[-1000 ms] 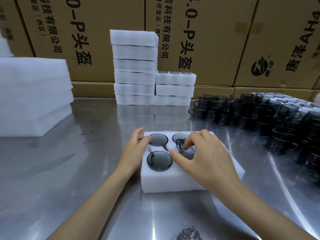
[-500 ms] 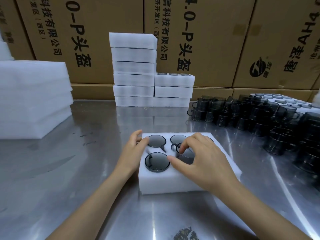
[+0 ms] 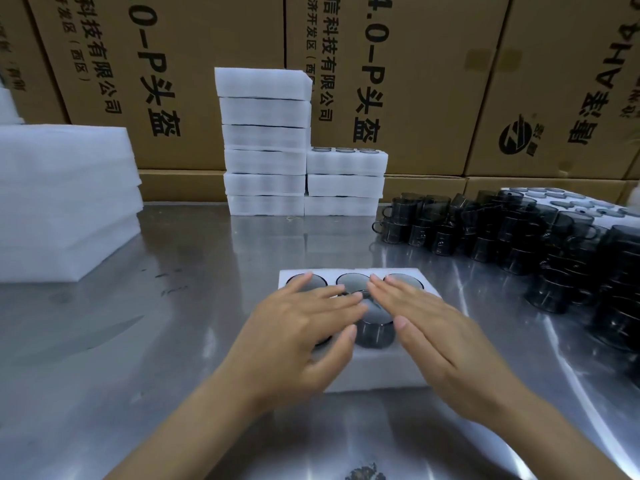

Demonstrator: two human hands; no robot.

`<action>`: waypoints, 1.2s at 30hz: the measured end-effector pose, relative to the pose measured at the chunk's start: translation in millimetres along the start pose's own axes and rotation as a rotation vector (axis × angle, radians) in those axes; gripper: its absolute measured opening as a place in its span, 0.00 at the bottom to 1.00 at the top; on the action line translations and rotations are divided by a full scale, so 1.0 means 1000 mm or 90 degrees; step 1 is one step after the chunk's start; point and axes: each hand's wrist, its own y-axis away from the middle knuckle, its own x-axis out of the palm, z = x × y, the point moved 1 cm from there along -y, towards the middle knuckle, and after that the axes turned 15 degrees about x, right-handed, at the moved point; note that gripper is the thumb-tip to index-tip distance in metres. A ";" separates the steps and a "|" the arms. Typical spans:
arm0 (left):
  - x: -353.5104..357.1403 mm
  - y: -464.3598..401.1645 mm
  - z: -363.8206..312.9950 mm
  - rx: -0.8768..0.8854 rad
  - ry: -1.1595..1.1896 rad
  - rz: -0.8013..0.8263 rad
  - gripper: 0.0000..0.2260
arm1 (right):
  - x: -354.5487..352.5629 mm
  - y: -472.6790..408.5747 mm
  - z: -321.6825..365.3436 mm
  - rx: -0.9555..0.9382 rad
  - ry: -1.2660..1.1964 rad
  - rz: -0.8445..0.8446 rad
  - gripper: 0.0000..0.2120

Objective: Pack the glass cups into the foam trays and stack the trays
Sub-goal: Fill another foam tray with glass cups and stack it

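Head view. Both hands lay flat and open, fingers extended, gripping nothing: the left hand (image 3: 301, 327) and right hand (image 3: 436, 337) were spread over the foam tray (image 3: 377, 372) on the steel table (image 3: 173, 341), probably to press the glass cups (image 3: 375, 323) evenly into their wells. The cups sat beneath and between the palms; three rims showed beyond the fingertips at the tray's far edge. Packed trays (image 3: 265, 140) stood stacked far behind, loose cups (image 3: 512, 230) clustered to the right, and spare foam (image 3: 62, 202) lay left, all within reach.
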 end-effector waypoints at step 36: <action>0.031 0.029 0.055 -0.422 0.324 -0.334 0.15 | 0.000 -0.187 -0.094 0.323 0.185 -0.051 0.16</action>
